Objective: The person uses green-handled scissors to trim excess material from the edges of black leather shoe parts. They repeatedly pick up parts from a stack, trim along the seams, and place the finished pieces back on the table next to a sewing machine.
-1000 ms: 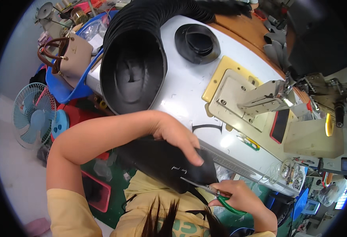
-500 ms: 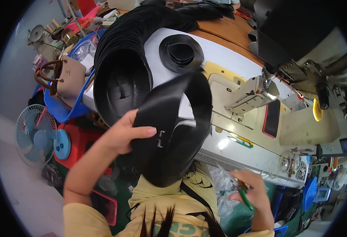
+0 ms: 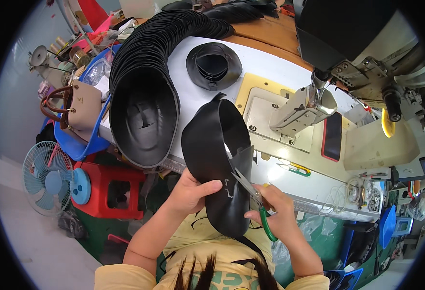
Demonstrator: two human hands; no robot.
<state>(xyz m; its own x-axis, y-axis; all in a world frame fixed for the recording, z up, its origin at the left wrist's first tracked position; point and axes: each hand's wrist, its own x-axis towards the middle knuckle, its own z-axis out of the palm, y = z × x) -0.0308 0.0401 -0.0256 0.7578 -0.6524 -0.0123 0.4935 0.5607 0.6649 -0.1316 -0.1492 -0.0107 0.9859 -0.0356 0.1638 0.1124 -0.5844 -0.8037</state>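
My left hand (image 3: 193, 191) pinches a curved black leather-like band (image 3: 202, 137), its thumb on the outer face beside small pale marks. The band forms a loop, held upright over my lap and tilted. In my right hand (image 3: 280, 208) is a pair of scissors (image 3: 264, 224) with green handles. Their metal blades reach the band's right edge, close to a thin dark flap; whether they are cutting into it I cannot tell. A long nested stack of similar black pieces (image 3: 144, 116) curves along the table on the left, and a smaller black piece (image 3: 214, 66) lies behind the band.
An industrial sewing machine (image 3: 299, 111) stands right of the band. On the table are a phone (image 3: 331, 136) and yellow-green thread snips (image 3: 294, 168). To the left are a beige handbag (image 3: 84, 104) in a blue bin (image 3: 74, 142), a fan (image 3: 50, 179) and a red stool (image 3: 108, 193).
My right hand has brought the scissors up and left to the band's edge. The band has turned narrower to view and moved slightly right, still in my left hand.
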